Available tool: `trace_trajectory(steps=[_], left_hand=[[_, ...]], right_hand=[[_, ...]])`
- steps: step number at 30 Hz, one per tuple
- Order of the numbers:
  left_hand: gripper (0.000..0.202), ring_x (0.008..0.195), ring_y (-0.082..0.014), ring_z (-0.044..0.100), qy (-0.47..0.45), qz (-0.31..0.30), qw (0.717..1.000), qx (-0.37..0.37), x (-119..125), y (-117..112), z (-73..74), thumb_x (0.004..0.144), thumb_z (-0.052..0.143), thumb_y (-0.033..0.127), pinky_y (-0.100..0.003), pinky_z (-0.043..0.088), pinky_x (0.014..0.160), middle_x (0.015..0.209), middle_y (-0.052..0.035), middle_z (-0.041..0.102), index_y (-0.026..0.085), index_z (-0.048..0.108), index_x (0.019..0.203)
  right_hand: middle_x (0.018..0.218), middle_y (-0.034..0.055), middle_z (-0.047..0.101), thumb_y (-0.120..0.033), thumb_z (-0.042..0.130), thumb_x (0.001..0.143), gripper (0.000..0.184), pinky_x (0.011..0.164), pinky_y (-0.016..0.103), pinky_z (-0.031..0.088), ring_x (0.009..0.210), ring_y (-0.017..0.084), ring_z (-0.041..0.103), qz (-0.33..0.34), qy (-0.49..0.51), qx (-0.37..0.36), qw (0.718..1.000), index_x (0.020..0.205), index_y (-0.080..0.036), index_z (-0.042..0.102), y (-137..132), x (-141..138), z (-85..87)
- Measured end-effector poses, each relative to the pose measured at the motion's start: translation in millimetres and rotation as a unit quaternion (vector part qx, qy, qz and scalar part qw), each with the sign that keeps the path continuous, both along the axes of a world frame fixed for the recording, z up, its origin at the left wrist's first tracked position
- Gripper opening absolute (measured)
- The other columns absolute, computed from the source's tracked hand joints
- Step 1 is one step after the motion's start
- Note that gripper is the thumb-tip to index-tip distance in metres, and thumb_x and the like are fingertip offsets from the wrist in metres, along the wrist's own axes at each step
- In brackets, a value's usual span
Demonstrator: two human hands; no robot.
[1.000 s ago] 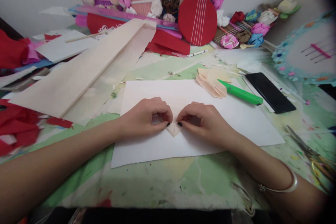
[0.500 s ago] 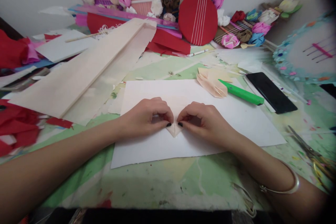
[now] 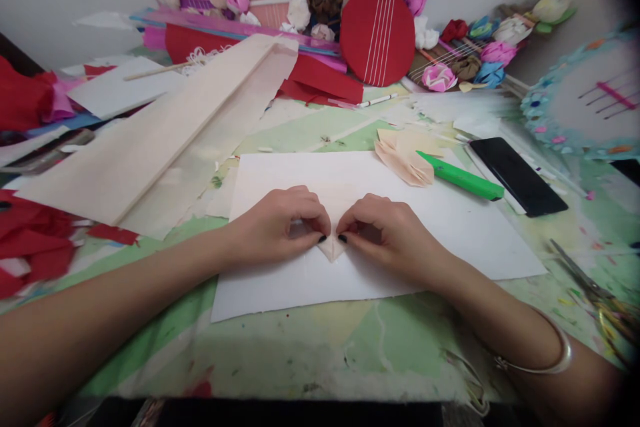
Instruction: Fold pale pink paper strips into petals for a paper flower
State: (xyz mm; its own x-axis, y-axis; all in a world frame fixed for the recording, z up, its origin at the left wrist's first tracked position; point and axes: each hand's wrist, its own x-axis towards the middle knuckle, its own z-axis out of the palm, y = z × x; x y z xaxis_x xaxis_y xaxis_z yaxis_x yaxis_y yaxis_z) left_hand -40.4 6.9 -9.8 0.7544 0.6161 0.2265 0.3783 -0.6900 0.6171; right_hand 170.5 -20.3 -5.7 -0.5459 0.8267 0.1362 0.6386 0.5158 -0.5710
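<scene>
Between my hands a small piece of pale peach paper (image 3: 332,251) shows, its lower corner folded to a downward point with a crease in the middle. My left hand (image 3: 287,223) pinches its left edge between thumb and fingers. On the opposite edge, my right hand (image 3: 390,230) holds the paper in a like pinch. The fingertips nearly meet, and both hands cover much of the piece. Underneath lies a large white sheet (image 3: 280,287). Beyond my right hand, a folded peach paper piece (image 3: 404,159) rests near a green utility knife (image 3: 463,177).
A black phone (image 3: 517,175) and scissors (image 3: 593,287) lie to the right. A long cream paper sheet (image 3: 165,140) stretches across the left, by red paper scraps (image 3: 35,240). At the back stand a red paper lute (image 3: 377,37) and paper flowers (image 3: 440,77).
Almost nothing differs. Both hands keep their pinch on the peach paper in the same place.
</scene>
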Motion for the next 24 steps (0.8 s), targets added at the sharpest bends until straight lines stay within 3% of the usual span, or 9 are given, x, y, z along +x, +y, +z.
trace_trajectory(steps=[7, 24], left_hand=[[0.016, 0.079, -0.0153, 0.055, 0.002, -0.007, 1.0, 0.029, -0.3, -0.8, -3.7, 0.08, 0.051, 0.01, -0.027, 0.043, 0.074, 0.079, -0.0014, 0.065, 0.019, 0.065, 0.082], [0.011, 0.076, -0.0139, 0.054, 0.019, 0.015, 0.999, 0.022, 0.0, -1.2, -3.3, 0.08, 0.051, 0.013, -0.026, 0.041, 0.07, 0.077, 0.0003, 0.063, 0.019, 0.06, 0.082]], right_hand=[[0.076, 0.0004, 0.066, -0.011, 0.058, 0.078, 0.014, 0.071, 0.027, 0.037, 0.073, 0.014, 0.055, -0.003, 0.001, 0.0, 1.0, 0.083, -0.019, 0.068, -0.3, -0.2, 0.1], [0.08, 0.0021, 0.066, -0.011, 0.053, 0.084, 0.022, 0.073, 0.028, 0.037, 0.078, 0.015, 0.055, 0.042, 0.012, 0.035, 0.998, 0.09, -0.022, 0.072, 1.0, 1.3, -6.5]])
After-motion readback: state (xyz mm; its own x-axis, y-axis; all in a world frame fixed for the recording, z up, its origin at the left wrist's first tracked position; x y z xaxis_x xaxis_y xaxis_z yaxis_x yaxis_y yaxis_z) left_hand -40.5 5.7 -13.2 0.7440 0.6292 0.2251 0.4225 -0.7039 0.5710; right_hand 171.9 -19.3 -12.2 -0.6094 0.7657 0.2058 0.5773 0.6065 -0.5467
